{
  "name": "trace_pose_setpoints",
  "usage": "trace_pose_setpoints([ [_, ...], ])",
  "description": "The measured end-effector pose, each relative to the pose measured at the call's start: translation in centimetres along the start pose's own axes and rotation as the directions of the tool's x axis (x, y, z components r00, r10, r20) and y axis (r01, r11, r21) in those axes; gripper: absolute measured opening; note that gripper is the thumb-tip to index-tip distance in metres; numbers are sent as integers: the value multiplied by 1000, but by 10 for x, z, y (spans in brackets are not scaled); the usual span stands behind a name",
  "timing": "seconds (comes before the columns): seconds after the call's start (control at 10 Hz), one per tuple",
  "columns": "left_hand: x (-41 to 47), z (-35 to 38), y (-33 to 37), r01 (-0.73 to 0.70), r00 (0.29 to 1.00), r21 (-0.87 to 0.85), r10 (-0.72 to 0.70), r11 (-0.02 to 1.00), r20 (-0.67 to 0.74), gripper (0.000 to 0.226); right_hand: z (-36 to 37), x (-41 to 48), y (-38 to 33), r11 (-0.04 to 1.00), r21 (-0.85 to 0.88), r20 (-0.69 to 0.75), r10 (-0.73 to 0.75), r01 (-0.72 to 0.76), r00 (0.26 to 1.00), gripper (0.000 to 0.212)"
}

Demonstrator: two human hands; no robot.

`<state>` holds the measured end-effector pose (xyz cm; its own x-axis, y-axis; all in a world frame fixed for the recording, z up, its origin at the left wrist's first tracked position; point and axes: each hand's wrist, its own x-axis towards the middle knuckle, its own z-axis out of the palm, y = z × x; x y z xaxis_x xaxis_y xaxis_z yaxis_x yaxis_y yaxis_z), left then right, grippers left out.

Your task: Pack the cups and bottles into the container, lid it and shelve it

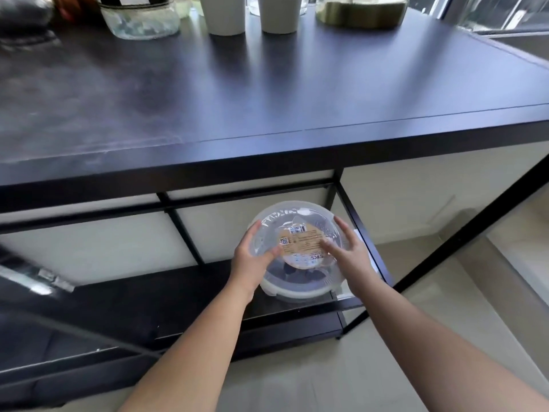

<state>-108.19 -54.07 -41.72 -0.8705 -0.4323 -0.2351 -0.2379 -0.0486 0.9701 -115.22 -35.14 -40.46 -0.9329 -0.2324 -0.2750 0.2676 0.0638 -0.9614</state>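
A round clear plastic container [300, 288] with its lid on and a tan label [301, 243] on top sits at the right end of the dark lower shelf [184, 295], under the black tabletop. My left hand [252, 258] holds its left side, fingers spread along the rim and thumb on the lid. My right hand [346, 248] holds its right side, fingertips on the lid near the label. Dark shapes show faintly through the lid; I cannot tell what they are.
The black tabletop [267, 93] overhangs the shelf. At its back stand two white cups [227, 14], a glass jar [142, 20] and a gold-rimmed dish [361, 13]. Black frame bars [184, 230] border the shelf opening. Pale floor [386, 352] lies to the right.
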Motion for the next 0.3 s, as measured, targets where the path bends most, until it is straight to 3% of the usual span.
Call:
trace_pose_setpoints([
  [0.3,-57,-15,56,8,998,330,14,944,-67,64,-1,-44,-46,935,-353,-37,-49,32,998,61],
])
